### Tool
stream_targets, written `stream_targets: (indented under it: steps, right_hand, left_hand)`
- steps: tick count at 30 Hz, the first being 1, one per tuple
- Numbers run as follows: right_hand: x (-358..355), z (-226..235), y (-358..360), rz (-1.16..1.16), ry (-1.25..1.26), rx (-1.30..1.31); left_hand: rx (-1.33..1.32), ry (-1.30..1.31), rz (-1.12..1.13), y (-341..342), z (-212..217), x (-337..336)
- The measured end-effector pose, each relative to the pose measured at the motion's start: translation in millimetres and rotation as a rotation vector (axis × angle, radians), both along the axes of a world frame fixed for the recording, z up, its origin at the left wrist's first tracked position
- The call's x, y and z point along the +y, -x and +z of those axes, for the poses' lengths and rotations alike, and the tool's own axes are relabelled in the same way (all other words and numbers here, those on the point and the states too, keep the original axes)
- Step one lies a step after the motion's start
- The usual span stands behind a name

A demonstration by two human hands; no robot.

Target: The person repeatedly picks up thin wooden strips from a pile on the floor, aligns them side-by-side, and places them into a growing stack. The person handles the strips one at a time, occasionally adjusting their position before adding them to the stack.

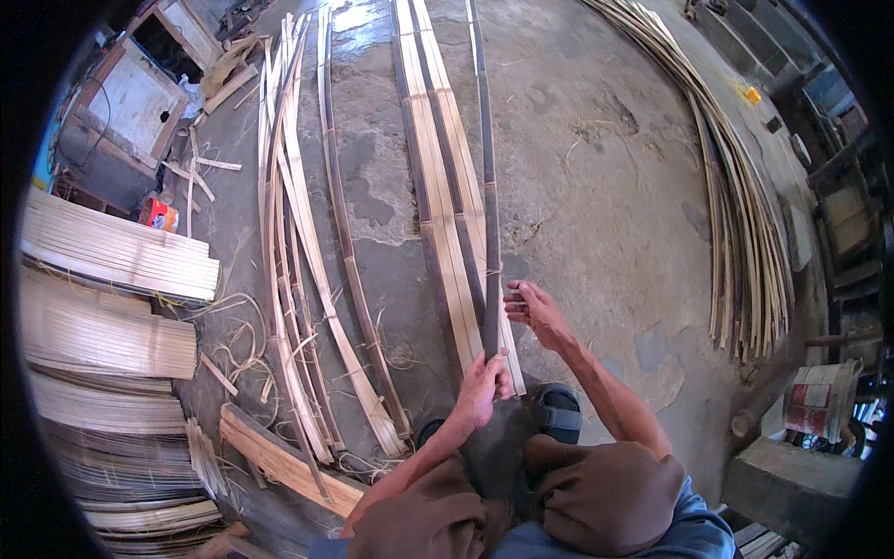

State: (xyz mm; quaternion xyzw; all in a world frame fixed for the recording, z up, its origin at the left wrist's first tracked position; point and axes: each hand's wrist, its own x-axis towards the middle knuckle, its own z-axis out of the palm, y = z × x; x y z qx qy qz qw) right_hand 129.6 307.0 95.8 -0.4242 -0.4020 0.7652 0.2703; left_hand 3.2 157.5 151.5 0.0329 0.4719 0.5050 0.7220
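Observation:
My left hand (482,389) is closed around the near end of a long dark bamboo strip (491,224), which runs away from me across the floor. Just to the right of that strip is my right hand (535,312), its fingers loosely stretched out and nothing visible in them. The fingertips come close to the strip's edge; whether they touch it I cannot tell. Under and beside the held strip lie pale split bamboo strips (440,196) with dark edges, laid side by side lengthwise. Their near ends stop by my sandalled feet (559,410).
Loose bamboo strips (293,233) lie to the left, with curly shavings (244,340) nearby. Stacked slatted bamboo bundles (112,326) line the left edge. A split bamboo piece (284,463) rests near my left knee. Far right lies a long bundle of thin strips (745,242).

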Motion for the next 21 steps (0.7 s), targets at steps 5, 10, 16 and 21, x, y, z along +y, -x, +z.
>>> stream_targets:
  steps: [5, 10, 16, 21]
  right_hand:
    - [13, 2, 32, -0.037, -0.09, -0.081]
    - [23, 3, 57, -0.027, -0.058, -0.093]
    - [19, -17, 56, -0.071, 0.054, 0.004]
    - [17, -36, 61, -0.134, -0.065, -0.112]
  left_hand:
    - [0.138, 0.02, -0.026, 19, 1, -10]
    - [0.324, 0.035, -0.024, 18, 0, -19]
    - [0.62, 0.033, -0.094, 13, 2, -19]
    - [0.743, 0.007, -0.125, 14, -7, -18]
